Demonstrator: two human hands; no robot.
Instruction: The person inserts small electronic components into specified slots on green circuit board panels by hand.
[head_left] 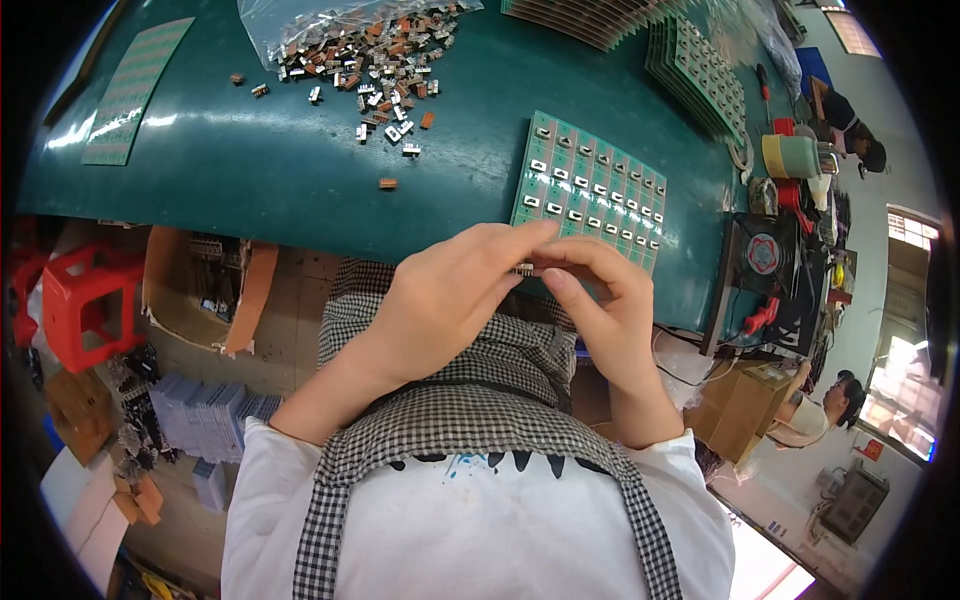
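Observation:
A small metal slide switch with pins (523, 268) sits between the fingertips of both hands, close to the table's front edge. My left hand (445, 290) is closed, pinching the switch between thumb and index finger. From the other side, my right hand (608, 300) curls its thumb and index finger in at the switch's right end; its fingers partly hide the contact. Just beyond the hands lies a green circuit board panel (590, 190) with rows of switches standing on it. The hands cover its near left corner.
Loose switches (385, 75), some brown-backed, spill from a clear plastic bag (300, 25) at the back. One brown-backed switch (388, 184) lies apart. A bare panel (138, 90) rests far left; stacked panels (700, 75) stand back right. A small fan (762, 252) is at the right.

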